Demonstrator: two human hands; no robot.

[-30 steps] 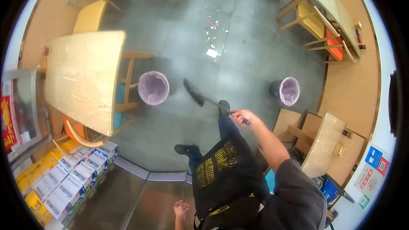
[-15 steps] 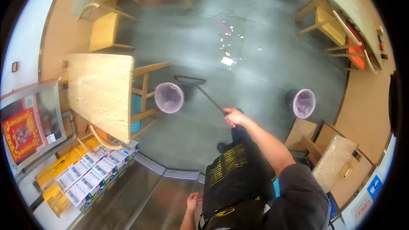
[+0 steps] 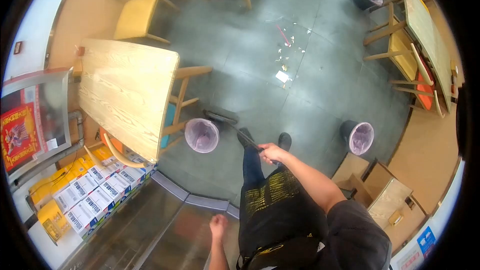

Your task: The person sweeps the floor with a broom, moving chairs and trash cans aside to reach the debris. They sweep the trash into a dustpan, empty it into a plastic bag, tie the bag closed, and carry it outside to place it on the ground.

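The right hand [image 3: 272, 153] is clenched round the dark handle of a broom [image 3: 235, 129], its head [image 3: 220, 116] on the grey floor [image 3: 260, 90] at ten o'clock from the grip, just beside the lilac-lined bin [image 3: 201, 135]. Half a second ago the head sat further out, above that bin; it has been drawn closer to the feet. The left hand [image 3: 218, 226] hangs low at six o'clock, blurred, fingers loose and holding nothing. Scattered litter [image 3: 286, 62] lies at twelve o'clock, well apart from the broom. The wooden bench [image 3: 125, 90] stands at nine o'clock.
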